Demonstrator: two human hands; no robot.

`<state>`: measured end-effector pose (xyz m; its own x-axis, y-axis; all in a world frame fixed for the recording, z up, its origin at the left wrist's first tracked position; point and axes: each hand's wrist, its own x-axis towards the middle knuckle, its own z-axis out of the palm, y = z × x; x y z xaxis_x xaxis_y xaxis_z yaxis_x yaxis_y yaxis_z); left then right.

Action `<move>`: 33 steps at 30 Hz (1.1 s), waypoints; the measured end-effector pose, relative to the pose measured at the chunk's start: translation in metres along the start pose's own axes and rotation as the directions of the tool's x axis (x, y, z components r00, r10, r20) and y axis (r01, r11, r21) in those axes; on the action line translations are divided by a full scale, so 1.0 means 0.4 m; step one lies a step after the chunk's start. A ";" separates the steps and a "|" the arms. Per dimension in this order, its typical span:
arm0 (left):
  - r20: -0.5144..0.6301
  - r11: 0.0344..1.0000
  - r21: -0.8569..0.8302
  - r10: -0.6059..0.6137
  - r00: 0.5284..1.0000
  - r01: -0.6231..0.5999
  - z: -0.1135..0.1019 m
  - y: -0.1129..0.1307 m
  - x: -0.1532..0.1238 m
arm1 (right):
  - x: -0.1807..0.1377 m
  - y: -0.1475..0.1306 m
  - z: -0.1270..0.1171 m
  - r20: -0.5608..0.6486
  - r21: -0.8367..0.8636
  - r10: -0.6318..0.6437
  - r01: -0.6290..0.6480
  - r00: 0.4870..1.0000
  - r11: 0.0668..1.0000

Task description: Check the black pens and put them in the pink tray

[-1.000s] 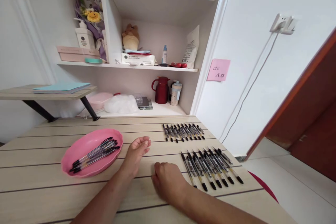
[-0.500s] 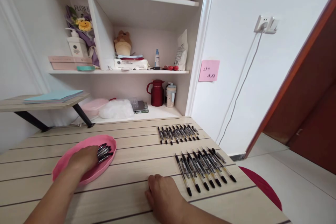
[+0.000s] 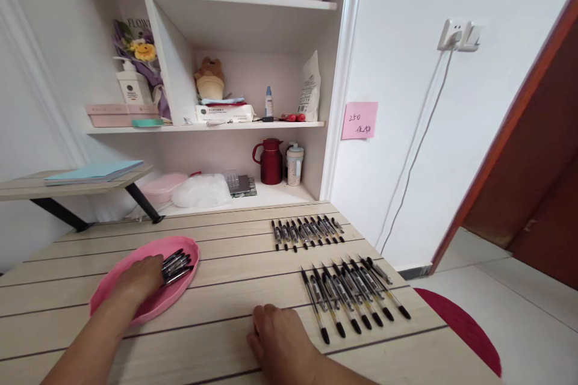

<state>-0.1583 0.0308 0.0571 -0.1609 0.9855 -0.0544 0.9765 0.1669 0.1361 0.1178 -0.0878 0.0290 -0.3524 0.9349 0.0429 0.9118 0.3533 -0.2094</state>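
Our left hand (image 3: 142, 277) covers slim, black-tipped clear-plastic pens (image 3: 176, 266), likely light, stiff, best pinched mid-barrel; right hand (image 3: 283, 338) curls near; both grasps unclear.

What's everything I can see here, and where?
pink dish: one, pink, table's left
pens in dish: several, black, partly hidden
pen rows: two, black and clear, table's right
table: one, pale wood, foreground
riser: one, wood and black, back left
papers: stack, light blue, on riser
shelving: one, white, behind table
jug: one, dark red, lower shelf
tumbler: one, blue and cream, beside jug
other shelf items: many, mixed colours, shelves
sticky note: one, pink, wall
socket: one, white, wall
door: one, brown, far right
rounded thing: one, red, lower right
left hand: one, bare, in dish
right hand: one, bare, left of near row
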 end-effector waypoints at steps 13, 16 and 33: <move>-0.126 0.993 0.113 -0.013 0.992 0.028 -0.049 -0.001 -0.012 | 0.003 0.028 0.025 0.010 0.103 0.037 -0.038 0.999 0.994; -0.151 0.994 0.109 -0.009 0.988 0.025 -0.059 0.007 -0.016 | 0.003 0.034 0.028 0.000 0.132 0.037 -0.037 0.999 0.991; 0.205 0.342 -0.939 0.461 0.863 0.041 0.059 0.359 -0.238 | 0.056 0.087 -0.003 -0.225 0.966 0.288 0.174 0.931 0.193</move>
<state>0.0004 -0.0399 0.0586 0.3409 0.9212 -0.1873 0.1925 0.1266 0.9731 0.1418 -0.0546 0.0239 -0.0178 0.9797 0.1995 -0.0892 0.1972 -0.9763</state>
